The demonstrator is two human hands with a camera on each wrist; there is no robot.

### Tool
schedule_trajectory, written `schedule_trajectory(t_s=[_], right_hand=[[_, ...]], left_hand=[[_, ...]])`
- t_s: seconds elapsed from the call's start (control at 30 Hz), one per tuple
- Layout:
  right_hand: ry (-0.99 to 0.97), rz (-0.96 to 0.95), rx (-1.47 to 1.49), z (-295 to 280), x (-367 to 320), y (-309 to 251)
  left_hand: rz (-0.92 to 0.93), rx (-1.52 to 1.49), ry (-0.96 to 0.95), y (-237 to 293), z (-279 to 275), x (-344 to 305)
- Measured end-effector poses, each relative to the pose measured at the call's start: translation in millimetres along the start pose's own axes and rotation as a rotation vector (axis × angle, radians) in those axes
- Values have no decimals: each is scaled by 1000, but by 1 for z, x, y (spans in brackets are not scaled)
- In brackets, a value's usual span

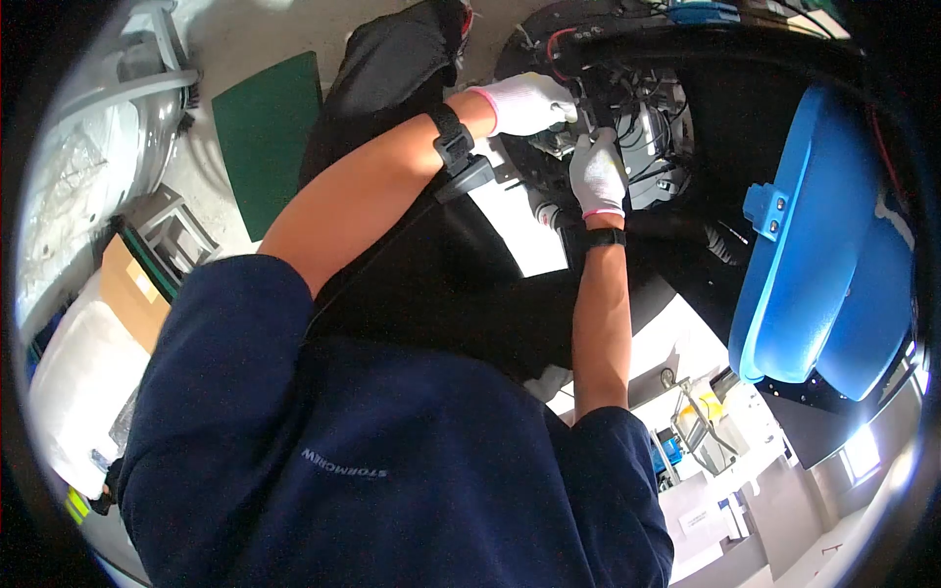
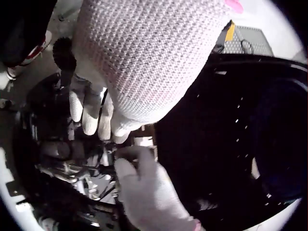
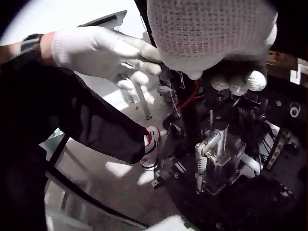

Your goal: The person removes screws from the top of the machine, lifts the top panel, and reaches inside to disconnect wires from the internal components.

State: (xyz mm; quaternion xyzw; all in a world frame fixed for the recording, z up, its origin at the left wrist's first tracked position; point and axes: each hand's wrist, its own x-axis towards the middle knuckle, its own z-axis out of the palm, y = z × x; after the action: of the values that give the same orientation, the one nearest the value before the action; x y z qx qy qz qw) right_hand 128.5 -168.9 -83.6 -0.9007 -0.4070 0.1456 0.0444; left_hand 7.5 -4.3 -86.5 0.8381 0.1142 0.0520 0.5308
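Both hands wear white knit gloves and work close together over a dark round machine base [image 1: 534, 167] packed with wires and metal parts. My left hand [image 1: 529, 103] is at its upper edge, fingers loosely bent, with no held thing showing between them in the right wrist view. Beside it my right hand [image 1: 598, 176] has its fingers curled around a dark bar-like part [image 1: 587, 116]; the grip is partly hidden by the glove. A red cable [image 3: 190, 96] runs near both hands. Below the right hand stands a metal bracket with a spring [image 3: 202, 163].
A large blue shell [image 1: 814, 245] stands at the right, beside a dark housing. A green panel [image 1: 270, 142] lies on the floor at left, near a plastic-wrapped item [image 1: 108, 147]. Another person's shoe [image 3: 151, 149] is beside the base. Tools and shelves fill the lower right.
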Motion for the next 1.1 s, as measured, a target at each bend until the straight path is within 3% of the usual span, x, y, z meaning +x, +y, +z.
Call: schedule_trajectory(t_s=[0.07,0.13,0.23,0.3,0.4,0.63,0.83,0.93,0.97,1.1], right_hand=[[11,-8,-52,4,-2,-5],[28,-13,-104,7,2,-10],[128,-101,-216,5,-11,-4],[145,-147,-128,2,-3,-1],[136,-200,-10,3,2,8],[138,-320,167,3,2,22],[145,-190,290,-4,2,15],[55,95,315,-5,1,17],[133,46,295,0,1,21],[93,54,269,4,4,29]], left_hand=[[-73,144,-69,6,-8,5],[-202,479,-348,18,-17,17],[-149,364,-255,14,-12,31],[-167,398,-248,32,-20,35],[-137,215,-169,41,-17,31],[-216,329,-338,26,0,39],[-179,365,-263,12,0,43],[-215,352,-268,7,1,40],[-222,357,-270,9,0,40],[-209,362,-265,15,1,38]])
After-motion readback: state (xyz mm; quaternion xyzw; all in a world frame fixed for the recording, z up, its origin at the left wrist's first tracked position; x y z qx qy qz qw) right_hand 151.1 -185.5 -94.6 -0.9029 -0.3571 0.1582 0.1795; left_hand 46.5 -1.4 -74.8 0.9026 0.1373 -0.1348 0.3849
